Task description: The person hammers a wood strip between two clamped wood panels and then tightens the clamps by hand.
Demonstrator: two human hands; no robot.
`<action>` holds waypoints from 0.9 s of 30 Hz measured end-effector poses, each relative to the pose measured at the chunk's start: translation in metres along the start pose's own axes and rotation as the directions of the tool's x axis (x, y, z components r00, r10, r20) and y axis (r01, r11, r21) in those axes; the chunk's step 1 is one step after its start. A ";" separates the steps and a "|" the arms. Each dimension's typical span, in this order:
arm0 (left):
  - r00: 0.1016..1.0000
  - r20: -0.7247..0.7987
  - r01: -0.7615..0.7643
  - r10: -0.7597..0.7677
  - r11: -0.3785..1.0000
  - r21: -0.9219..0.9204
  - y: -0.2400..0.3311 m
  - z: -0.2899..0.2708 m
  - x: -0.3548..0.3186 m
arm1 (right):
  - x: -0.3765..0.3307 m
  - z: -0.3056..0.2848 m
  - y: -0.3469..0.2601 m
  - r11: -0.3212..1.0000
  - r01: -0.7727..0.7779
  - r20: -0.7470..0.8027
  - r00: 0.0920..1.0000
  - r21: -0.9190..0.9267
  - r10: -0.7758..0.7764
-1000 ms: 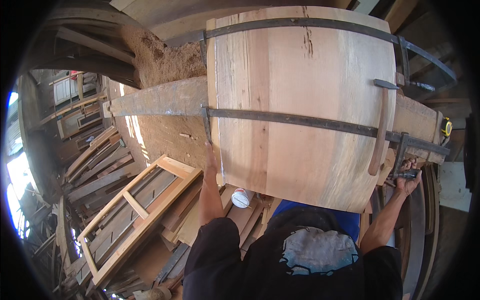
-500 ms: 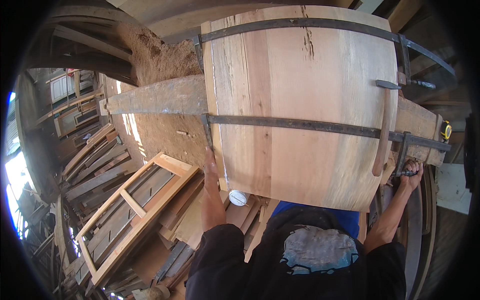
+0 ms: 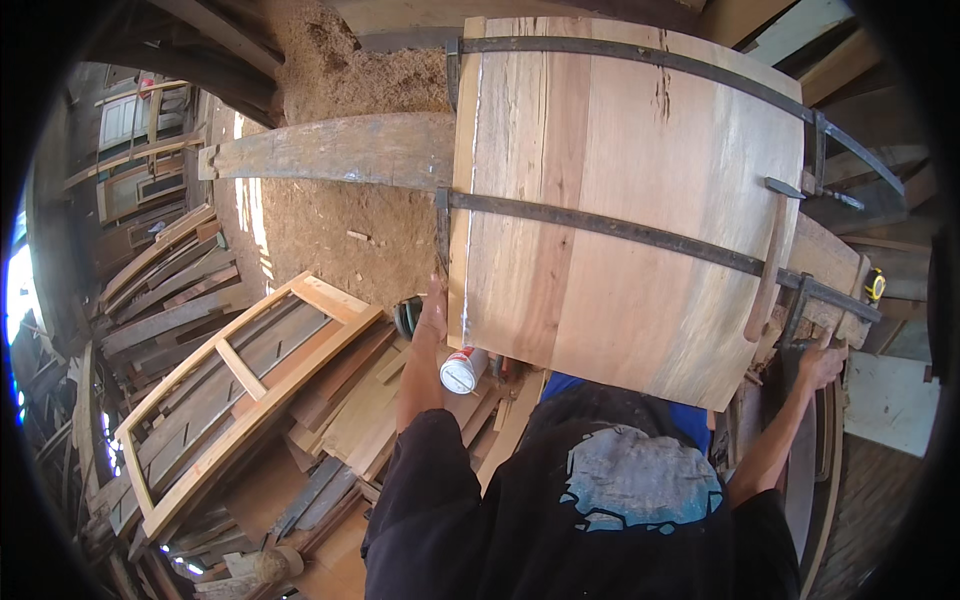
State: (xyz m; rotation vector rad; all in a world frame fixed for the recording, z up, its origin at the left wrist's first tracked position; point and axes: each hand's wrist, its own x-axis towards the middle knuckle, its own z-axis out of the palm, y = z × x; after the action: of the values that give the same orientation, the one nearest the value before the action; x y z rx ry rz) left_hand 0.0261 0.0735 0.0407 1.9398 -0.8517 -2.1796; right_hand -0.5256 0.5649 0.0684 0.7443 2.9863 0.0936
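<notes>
A wide panel of light boards (image 3: 620, 230) lies before me, a whitish line running along its left edge strip. Two dark bar clamps span it, the far clamp (image 3: 640, 55) and the near clamp (image 3: 610, 232). My right hand (image 3: 822, 366) is closed at the near clamp's right end, around its screw handle, which the fingers mostly hide. At the panel's left edge, my left hand (image 3: 434, 308) reaches up below the near clamp's left jaw (image 3: 443, 228); its fingers are too hidden to read. A hammer (image 3: 770, 265) rests on the panel's right side.
Beneath the panel runs a thick wooden beam (image 3: 330, 150). A white tub (image 3: 460, 372) sits near my left forearm. A wooden frame (image 3: 250, 375) leans over stacked boards at left. A yellow tape measure (image 3: 876, 284) is at right, sawdust (image 3: 370, 85) at the far side.
The view has shifted, so the panel appears farther right and slightly turned. My right hand has changed its angle at the clamp's end. My left hand stays by the left edge.
</notes>
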 end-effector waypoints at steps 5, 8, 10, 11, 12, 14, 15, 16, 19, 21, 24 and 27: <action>0.981 -0.090 -0.165 0.170 0.985 0.058 -0.022 -0.034 0.024 | -0.054 -0.002 -0.053 0.517 0.718 0.148 0.513 0.467 -0.845; 0.990 -0.062 -0.118 0.126 0.985 0.127 -0.016 -0.003 0.036 | -0.074 -0.016 -0.072 0.643 0.685 0.231 0.602 0.344 -0.765; 0.979 -0.100 -0.158 0.178 0.971 0.178 -0.019 -0.007 0.034 | -0.084 -0.029 -0.083 0.558 0.776 0.270 0.493 0.294 -0.827; 0.978 -0.108 -0.161 0.181 0.972 0.169 -0.023 -0.019 0.036 | -0.088 -0.028 -0.086 0.547 0.783 0.268 0.482 0.296 -0.834; 0.979 -0.098 -0.159 0.180 0.968 0.194 -0.025 -0.031 0.038 | -0.090 -0.023 -0.088 0.539 0.766 0.312 0.446 0.351 -0.839; 0.979 -0.073 -0.170 0.189 0.963 0.207 -0.025 -0.036 0.042 | -0.095 -0.023 -0.091 0.525 0.752 0.336 0.413 0.399 -0.846; 0.978 -0.022 -0.201 0.209 0.961 0.188 -0.029 -0.035 0.043 | -0.100 -0.027 -0.087 0.547 0.734 0.311 0.452 0.404 -0.836; 0.972 0.043 -0.236 0.233 0.956 0.172 -0.023 -0.027 0.046 | -0.106 -0.033 -0.088 0.573 0.710 0.278 0.501 0.408 -0.819; 0.949 0.205 0.208 -0.241 0.963 0.169 0.005 0.002 0.022 | -0.192 -0.070 -0.064 0.567 0.644 0.292 0.490 0.514 -0.821; 0.964 0.179 0.154 -0.198 0.960 0.234 0.014 -0.011 0.010 | -0.265 -0.077 -0.047 0.434 0.472 0.286 0.354 0.767 -0.891; 0.976 0.187 0.048 -0.114 0.945 0.323 0.022 -0.006 0.002 | -0.345 -0.084 -0.032 0.422 0.723 0.629 -0.022 0.547 -0.777; 0.915 0.367 0.075 -0.167 0.965 0.252 0.014 -0.025 0.021 | -0.418 -0.078 -0.036 0.244 0.760 0.642 -0.281 0.603 -0.714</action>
State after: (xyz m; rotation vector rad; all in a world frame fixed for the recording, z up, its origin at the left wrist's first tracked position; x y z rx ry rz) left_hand 0.0414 0.0441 0.0278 1.7163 -1.1144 -2.7042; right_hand -0.1795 0.3331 0.1630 -1.0369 1.6948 -0.2453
